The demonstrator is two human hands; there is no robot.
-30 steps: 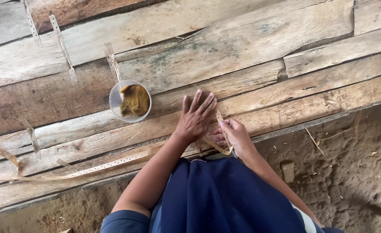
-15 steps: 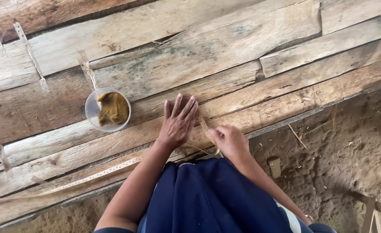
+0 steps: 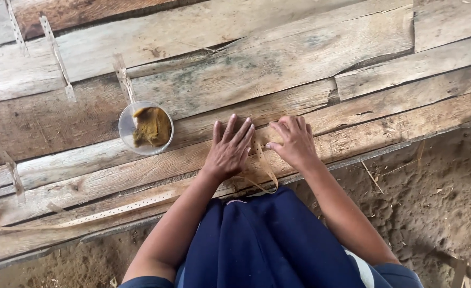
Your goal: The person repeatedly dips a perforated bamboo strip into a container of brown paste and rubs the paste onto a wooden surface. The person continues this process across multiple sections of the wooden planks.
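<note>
Thin tan punched strip (image 3: 267, 169) lies between two flat open grips (image 3: 229, 151) (image 3: 295, 143) holding nothing; it could slip or snap.

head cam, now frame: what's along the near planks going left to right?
Long perforated strip lying along the plank → clear round cup of brown paste → left hand flat on the wood → looped thin strip between the hands → right hand → sandy ground.

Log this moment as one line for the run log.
left hand: flat on plank | right hand: pressing thin strip | bowl of brown paste: left, untouched
</note>
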